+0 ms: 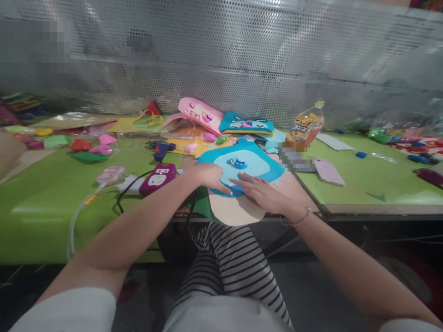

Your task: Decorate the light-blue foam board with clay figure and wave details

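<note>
1. Here, counted singly: one blue cut-out piece [259,160], one small blue figure [240,162] on it, one beige sheet [237,210], one glue gun [162,150], one bottle [305,127].
2. The blue piece lies under both hands' fingers; the figure sits just beyond them, the beige sheet juts out nearer the body.
3. The right hand [261,191] has its fingers extended, gripping nothing.
4. The left hand [209,176] curls at the piece's left edge; I cannot tell whether it grips.
5. The glue gun lies left of the left fingers, the bottle beyond the right ones.
</note>
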### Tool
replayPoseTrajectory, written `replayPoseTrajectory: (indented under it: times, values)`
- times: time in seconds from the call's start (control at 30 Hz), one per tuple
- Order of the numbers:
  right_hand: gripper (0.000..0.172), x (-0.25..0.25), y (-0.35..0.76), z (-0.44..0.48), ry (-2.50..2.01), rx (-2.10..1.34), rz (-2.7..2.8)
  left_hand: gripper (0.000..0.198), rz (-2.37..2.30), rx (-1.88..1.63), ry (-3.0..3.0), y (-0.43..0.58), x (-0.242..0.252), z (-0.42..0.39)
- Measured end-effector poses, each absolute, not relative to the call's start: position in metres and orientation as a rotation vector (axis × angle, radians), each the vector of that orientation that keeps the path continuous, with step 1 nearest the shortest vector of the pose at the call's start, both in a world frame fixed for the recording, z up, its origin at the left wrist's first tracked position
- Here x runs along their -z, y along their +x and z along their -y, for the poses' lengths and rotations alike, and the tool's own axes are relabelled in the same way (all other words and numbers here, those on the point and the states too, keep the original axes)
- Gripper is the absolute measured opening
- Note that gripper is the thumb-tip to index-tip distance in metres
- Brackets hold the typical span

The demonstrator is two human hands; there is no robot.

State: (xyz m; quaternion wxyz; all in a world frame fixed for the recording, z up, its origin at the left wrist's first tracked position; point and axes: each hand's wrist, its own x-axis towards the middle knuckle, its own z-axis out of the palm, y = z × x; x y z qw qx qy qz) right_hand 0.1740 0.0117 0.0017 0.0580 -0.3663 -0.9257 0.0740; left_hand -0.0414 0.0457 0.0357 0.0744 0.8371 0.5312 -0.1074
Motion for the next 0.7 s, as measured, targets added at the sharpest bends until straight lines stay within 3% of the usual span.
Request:
replayPoseTrajectory:
  times: [0.37, 0.7]
  values:
    - [0.047, -0.0006, 0.1707, -0.0081, -0.997, 0.016, 2.863, 0.088, -1.610, 0.322, 2.509, -0.0423, -0.0326, -0.0479]
    - [0.046, 0.0028, 0.1804, -0.0109, -0.989, -0.210, 2.545, 0.089, -1.597, 0.320, 2.515, -0.0421, -0.0349, -0.0458]
